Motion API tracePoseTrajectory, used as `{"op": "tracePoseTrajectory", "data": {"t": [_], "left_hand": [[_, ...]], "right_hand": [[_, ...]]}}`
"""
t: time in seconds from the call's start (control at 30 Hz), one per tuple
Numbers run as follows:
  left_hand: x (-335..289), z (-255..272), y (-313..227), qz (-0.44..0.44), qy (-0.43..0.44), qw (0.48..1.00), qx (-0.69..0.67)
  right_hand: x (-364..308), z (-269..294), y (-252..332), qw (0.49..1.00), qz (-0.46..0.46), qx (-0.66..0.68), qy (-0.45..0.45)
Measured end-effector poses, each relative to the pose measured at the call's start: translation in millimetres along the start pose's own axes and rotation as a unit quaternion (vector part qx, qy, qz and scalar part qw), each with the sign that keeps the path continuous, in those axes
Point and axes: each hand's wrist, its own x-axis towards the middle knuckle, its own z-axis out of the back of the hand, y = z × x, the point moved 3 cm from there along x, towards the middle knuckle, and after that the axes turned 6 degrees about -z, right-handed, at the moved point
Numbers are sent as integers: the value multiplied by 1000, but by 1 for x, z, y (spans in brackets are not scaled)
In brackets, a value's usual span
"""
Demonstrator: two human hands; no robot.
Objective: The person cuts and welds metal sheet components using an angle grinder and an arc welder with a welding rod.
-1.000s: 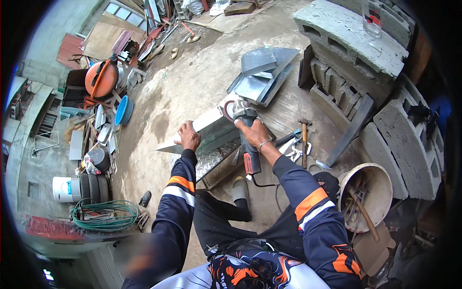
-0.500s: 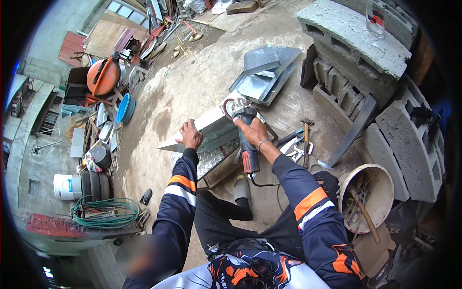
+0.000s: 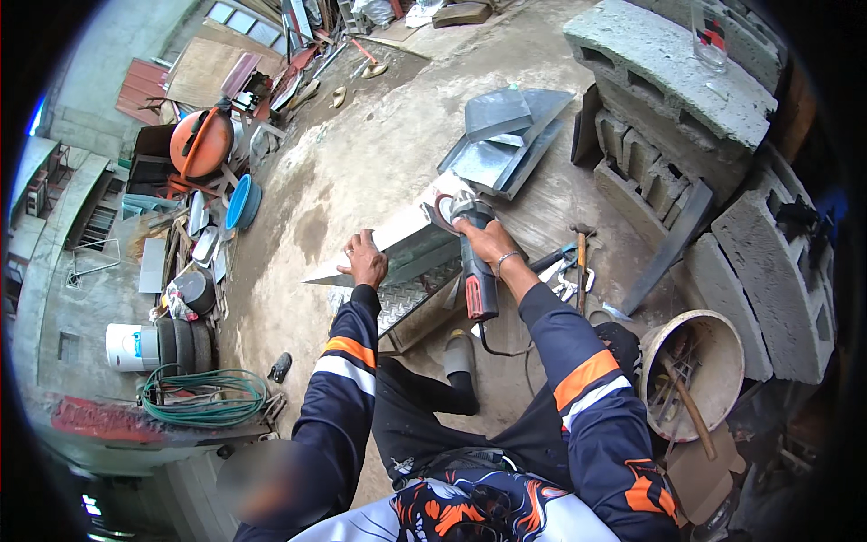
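Note:
My right hand (image 3: 489,242) is wrapped round the body of an angle grinder (image 3: 477,282), black and red with a cord at its lower end. Its disc (image 3: 443,210) is at the right part of a bent sheet-metal piece (image 3: 411,228); whether it touches the metal I cannot tell. On the left part of that piece lies my left hand (image 3: 367,262), fingers bent over the top edge. Beneath the piece is a patterned metal plate (image 3: 397,307) on a low support.
Folded sheet-metal pieces (image 3: 497,149) lie beyond the grinder. To the right are a hammer (image 3: 580,262), concrete blocks (image 3: 659,81) and a tool bucket (image 3: 727,361). A coiled green hose (image 3: 203,397) and a blue basin (image 3: 242,203) are at the left.
The whole view has shifted slightly. The grinder and my right hand have moved a little to the right and nearer; my left hand stays on the sheet metal.

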Motion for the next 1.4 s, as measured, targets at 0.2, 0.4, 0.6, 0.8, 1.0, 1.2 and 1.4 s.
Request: {"op": "tracePoseTrajectory", "data": {"t": [0.2, 0.4, 0.6, 0.8, 1.0, 1.2, 1.4], "left_hand": [[-7, 5, 6, 5, 3, 1000, 0], [-11, 3, 3, -4, -2, 1000, -9], [-14, 3, 8, -14, -9, 1000, -26], [-17, 8, 1, 7, 0, 1000, -18], [-16, 7, 5, -7, -3, 1000, -18], [-10, 5, 10, -5, 2, 1000, -19], [-12, 9, 3, 19, 16, 1000, -15]], "right_hand": [[-3, -8, 9, 1000, 5, 17, 22], [-1, -6, 21, 999, 39, -13, 21], [5, -10, 19, 999, 36, -20, 4], [-4, -6, 27, 998, 52, -37, 12], [-8, -4, 34, 994, 67, -84, 6], [-13, -1, 41, 990, 86, -107, 7], [-41, 9, 47, 969, 144, -196, -48]]}}
